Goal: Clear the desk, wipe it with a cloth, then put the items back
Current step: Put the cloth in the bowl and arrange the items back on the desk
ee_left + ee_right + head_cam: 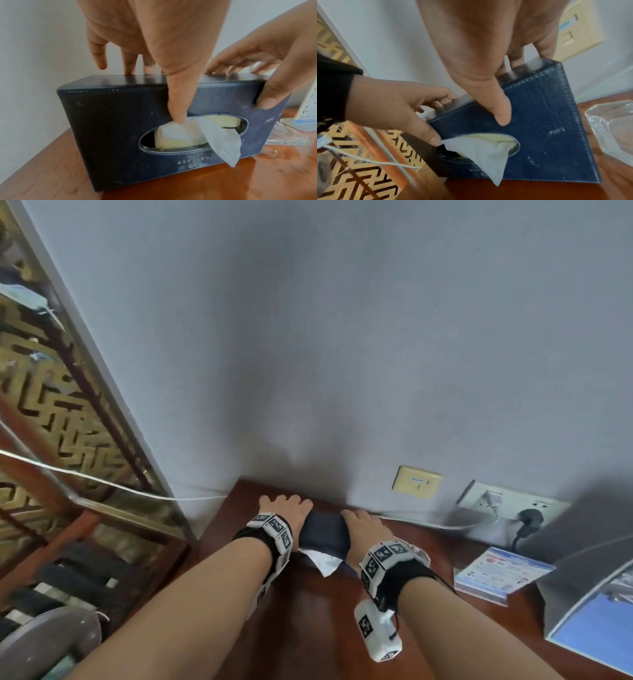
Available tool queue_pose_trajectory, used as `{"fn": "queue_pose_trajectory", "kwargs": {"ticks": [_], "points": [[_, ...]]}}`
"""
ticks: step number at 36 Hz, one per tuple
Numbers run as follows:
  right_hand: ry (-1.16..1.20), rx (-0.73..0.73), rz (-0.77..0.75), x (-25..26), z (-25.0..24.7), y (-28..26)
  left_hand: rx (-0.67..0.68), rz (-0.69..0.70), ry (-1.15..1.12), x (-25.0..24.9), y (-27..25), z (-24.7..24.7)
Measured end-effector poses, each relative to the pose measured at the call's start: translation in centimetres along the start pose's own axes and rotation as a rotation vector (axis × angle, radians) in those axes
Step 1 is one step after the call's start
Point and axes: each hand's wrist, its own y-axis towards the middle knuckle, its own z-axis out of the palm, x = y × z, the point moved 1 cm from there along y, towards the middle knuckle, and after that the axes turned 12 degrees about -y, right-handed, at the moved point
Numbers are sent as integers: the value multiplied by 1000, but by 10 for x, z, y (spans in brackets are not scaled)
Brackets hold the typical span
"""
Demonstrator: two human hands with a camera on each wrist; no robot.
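Observation:
A dark blue tissue box (323, 530) stands tipped on its side at the far left corner of the red-brown desk (308, 628), close to the wall. Its oval opening faces me, and a white tissue (323, 563) hangs out of it. My left hand (286, 506) grips the box's left part, fingers over the far edge, with the left thumb (176, 105) pressing at the opening. My right hand (363, 525) grips the right end, its thumb (502, 112) flat on the stitched front face (556, 121). The box's lower edge touches the desk in the left wrist view (106, 121).
A clear glass ashtray (611, 128) lies right of the box. Further right stand an acrylic sign card (503, 571) and a grey device (589, 577). Wall sockets (513, 503) with a plugged cable sit behind. A carved wooden screen (51, 405) borders the desk's left.

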Motion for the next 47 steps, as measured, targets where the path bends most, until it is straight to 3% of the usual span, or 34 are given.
{"fn": "queue_pose_trajectory", "kwargs": {"ticks": [16, 22, 26, 30, 36, 43, 47], "points": [[26, 10, 82, 5, 1, 36, 24, 169, -57, 36, 38, -16], [271, -121, 235, -5, 4, 10, -238, 308, -166, 54, 24, -37], [397, -92, 350, -6, 7, 2, -274, 222, -186, 74, 24, -39], [538, -54, 414, 3, 15, -3, -306, 46, -274, 94, 24, -28], [693, -13, 530, 6, 28, -6, -146, -164, -396, 116, 23, 11], [847, -163, 543, 11, 40, -4, -108, -171, -403, 112, 30, 13], [907, -200, 529, 13, 45, -3, 4, -161, -544, 123, 27, 25]]}}
